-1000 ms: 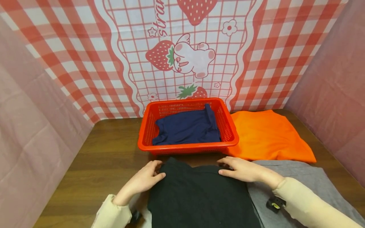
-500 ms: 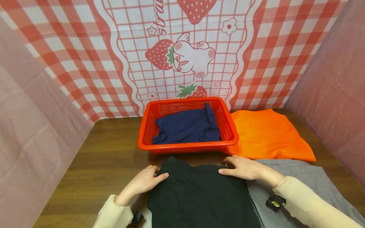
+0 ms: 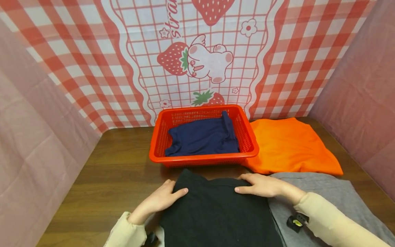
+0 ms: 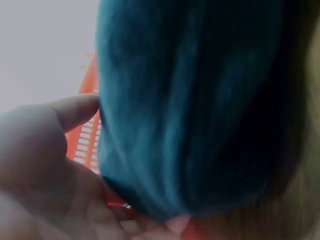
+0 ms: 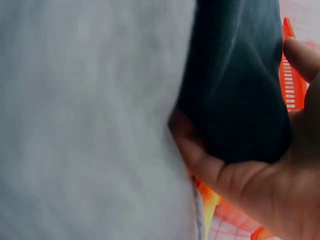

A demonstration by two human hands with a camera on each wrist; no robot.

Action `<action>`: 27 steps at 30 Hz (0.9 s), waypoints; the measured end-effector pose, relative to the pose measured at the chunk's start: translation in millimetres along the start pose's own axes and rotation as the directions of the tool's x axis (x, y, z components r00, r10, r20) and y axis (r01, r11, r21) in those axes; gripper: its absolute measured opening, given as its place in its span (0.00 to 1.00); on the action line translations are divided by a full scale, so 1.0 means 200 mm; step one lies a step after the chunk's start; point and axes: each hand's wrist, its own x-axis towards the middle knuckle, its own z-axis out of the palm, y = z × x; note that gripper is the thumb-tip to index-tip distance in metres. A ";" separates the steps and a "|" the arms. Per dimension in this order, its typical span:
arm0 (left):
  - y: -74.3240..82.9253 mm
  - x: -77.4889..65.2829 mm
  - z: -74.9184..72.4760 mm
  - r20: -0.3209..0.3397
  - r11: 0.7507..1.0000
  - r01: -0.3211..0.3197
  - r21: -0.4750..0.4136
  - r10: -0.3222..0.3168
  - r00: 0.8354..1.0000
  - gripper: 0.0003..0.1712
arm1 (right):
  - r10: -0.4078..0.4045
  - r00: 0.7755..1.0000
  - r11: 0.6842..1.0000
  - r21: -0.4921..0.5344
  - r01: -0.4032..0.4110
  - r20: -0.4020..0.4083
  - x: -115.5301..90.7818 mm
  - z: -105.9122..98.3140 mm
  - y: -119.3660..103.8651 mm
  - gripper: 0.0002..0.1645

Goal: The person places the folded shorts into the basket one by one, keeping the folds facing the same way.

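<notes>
A black folded garment (image 3: 219,212) lies at the front of the table in the head view, its far edge dipping in the middle. At its far left corner my left hand (image 3: 162,197) holds the cloth, thumb on top and fingers under it. The left wrist view shows this hand's thumb and fingers (image 4: 132,227) on either side of the dark cloth (image 4: 185,110). My right hand (image 3: 262,185) grips the far right corner likewise. In the right wrist view, fingers (image 5: 215,170) of that hand pass beneath the garment (image 5: 245,100), beside grey cloth (image 5: 95,120).
A red plastic basket (image 3: 203,159) stands just beyond the black garment, with a navy folded garment (image 3: 203,137) inside. Orange cloth (image 3: 293,147) lies right of the basket, and grey cloth (image 3: 324,199) lies nearer. Wooden tabletop (image 3: 117,164) shows at left; a checked curtain (image 3: 213,61) hangs behind.
My left hand has shifted slightly right, its thumb further onto the black garment. The right hand has adjusted a little at its corner. The basket and other cloths stay put.
</notes>
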 end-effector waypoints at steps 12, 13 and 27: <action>0.03 0.02 0.02 0.033 0.977 0.042 -0.211 -0.036 0.999 0.38 | 0.113 0.989 0.986 0.135 -0.100 -0.096 0.01 0.05 -0.02 0.29; 0.03 0.02 0.03 0.029 0.973 0.051 -0.225 -0.045 0.999 0.39 | 0.129 0.985 0.981 0.157 -0.110 -0.114 0.01 0.06 -0.02 0.30; 0.04 0.01 0.01 0.048 0.930 0.068 -0.360 -0.055 0.997 0.40 | 0.289 0.957 0.772 0.588 -0.239 0.011 0.01 0.10 -0.03 0.38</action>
